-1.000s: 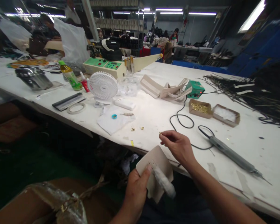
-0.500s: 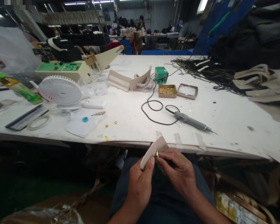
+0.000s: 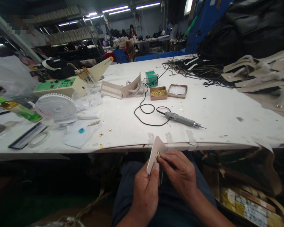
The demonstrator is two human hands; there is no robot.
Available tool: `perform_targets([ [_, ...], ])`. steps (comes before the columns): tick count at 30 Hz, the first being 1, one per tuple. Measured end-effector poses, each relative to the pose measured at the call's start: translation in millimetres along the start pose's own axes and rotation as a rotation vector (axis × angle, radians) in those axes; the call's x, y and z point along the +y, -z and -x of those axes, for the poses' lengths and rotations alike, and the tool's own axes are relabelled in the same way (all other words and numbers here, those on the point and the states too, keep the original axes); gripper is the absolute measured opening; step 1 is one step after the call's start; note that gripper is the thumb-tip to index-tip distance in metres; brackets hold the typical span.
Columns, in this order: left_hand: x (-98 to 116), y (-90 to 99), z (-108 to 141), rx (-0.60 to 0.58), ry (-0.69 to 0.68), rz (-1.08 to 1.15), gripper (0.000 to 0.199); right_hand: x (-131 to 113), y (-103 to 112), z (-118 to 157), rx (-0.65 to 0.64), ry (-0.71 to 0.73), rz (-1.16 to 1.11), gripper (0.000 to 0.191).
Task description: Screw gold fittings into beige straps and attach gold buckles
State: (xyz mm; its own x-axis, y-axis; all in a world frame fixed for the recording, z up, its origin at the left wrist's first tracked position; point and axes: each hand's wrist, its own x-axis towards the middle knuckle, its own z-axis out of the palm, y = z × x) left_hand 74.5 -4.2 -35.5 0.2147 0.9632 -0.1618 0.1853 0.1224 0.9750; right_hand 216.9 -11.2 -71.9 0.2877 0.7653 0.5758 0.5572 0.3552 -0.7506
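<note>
Over my lap, just below the table's front edge, my left hand (image 3: 146, 186) grips a beige flat piece (image 3: 155, 153) between thumb and fingers. The piece stands tilted. My right hand (image 3: 181, 170) pinches a small gold metal part (image 3: 158, 154) against the face of that piece. The exact shape of the gold part is too small to tell. Beyond my hands, a grey electric screwdriver (image 3: 182, 119) lies on the white table (image 3: 123, 116), its cord looping to the left.
Boxes of gold parts (image 3: 158, 93) and white material (image 3: 178, 90) sit near a green power box (image 3: 151, 78). On the left are a white fan (image 3: 55, 107), a bottle (image 3: 21, 111) and a tape roll (image 3: 38, 139). Beige straps (image 3: 262, 74) lie right. A person (image 3: 133, 33) is far back.
The view has tilted and shifted, so the table items appear further left. The beige piece is held more upright. Both hands keep their hold, with the gold part still at the piece.
</note>
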Motion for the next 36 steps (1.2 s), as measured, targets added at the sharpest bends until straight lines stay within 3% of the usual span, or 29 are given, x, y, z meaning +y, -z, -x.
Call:
perform_targets([
  [3,-1.0,-5.5,2.9,-0.017,0.009,0.041,0.044,2.8,5.3,0.5,-0.039,0.044,0.012,0.019],
  [9,5.7,-9.2,5.3,-0.09,0.004,0.169,0.052,8.8,18.7,5.5,-0.33,0.079,-0.022,0.066],
  [11,8.7,-12.2,6.3,-0.108,-0.017,0.177,0.056,11.6,18.5,7.3,-0.37,0.079,0.003,0.074],
  [16,-0.7,-21.5,10.9,-0.187,0.014,0.339,0.078,19.0,8.7,7.9,-0.208,0.019,0.033,0.035],
  [18,-9.6,-18.1,8.6,-0.219,0.026,0.299,0.084,18.7,8.9,3.3,-0.205,-0.071,0.002,0.024],
  [20,-16.9,-9.0,-0.2,-0.21,-0.024,0.113,0.077,16.5,13.6,-4.7,-0.248,-0.23,-0.096,0.023],
  [24,-20.6,14.4,-37.4,0.045,-0.25,-0.271,0.053,13.7,24.4,-23.6,-0.399,-0.649,-0.392,0.042],
  [26,-17.7,22.6,-60.0,0.123,-0.29,-0.299,0.063,15.1,24.3,-30.9,-0.455,-0.783,-0.529,0.048],
  [27,-15.4,25.3,-70.8,0.101,-0.256,-0.264,0.073,16.4,22.6,-33.8,-0.468,-0.829,-0.584,0.049],
  [30,-7.4,28.9,-98.1,-0.145,-0.082,-0.082,0.086,22.5,15.1,-41.8,-0.467,-0.926,-0.67,0.051],
  [32,-2.3,28.9,-111.6,-0.266,-0.025,-0.033,0.071,28.4,11.4,-48.4,-0.463,-0.962,-0.664,0.051],
  [36,4.6,24.9,-131.8,-0.286,0.005,-0.119,0.038,44.0,11.2,-68.0,-0.527,-0.973,-0.537,0.046],
])
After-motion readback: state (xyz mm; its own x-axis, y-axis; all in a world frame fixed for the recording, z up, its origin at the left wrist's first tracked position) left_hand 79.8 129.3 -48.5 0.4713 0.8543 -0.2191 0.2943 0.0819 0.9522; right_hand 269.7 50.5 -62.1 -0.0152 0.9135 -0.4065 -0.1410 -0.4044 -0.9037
